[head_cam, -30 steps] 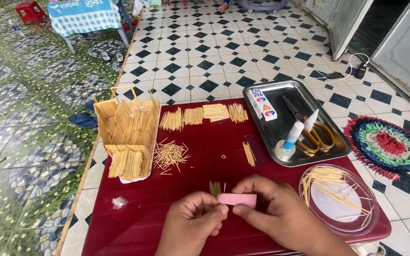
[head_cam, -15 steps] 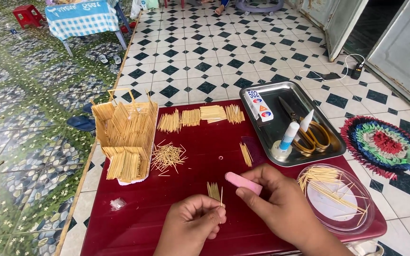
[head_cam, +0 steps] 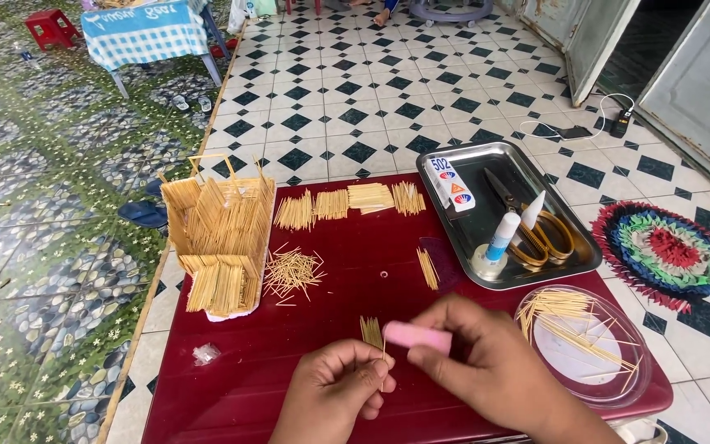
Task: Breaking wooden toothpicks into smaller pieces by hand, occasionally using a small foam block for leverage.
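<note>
R hand (head_cam: pixel 486 366) pinches pink block (head_cam: pixel 417 336), long axis lying L-R. L hand (head_cam: pixel 338 386) fingers closed on upright toothpick (head_cam: pixel 384 359), tip just under block's L end, above red table (head_cam: pixel 240 362).

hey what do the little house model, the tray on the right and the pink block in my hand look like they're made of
House model: thin pale wooden or bamboo sticks, matte, laid side by side in panels.
Tray: metal, likely stainless steel; silver, with mirror-like reflections and a rolled rim.
Pink block in the right hand: opaque, dull, smooth with rounded edges; maybe foam or plastic, the look leaves it open.
</note>
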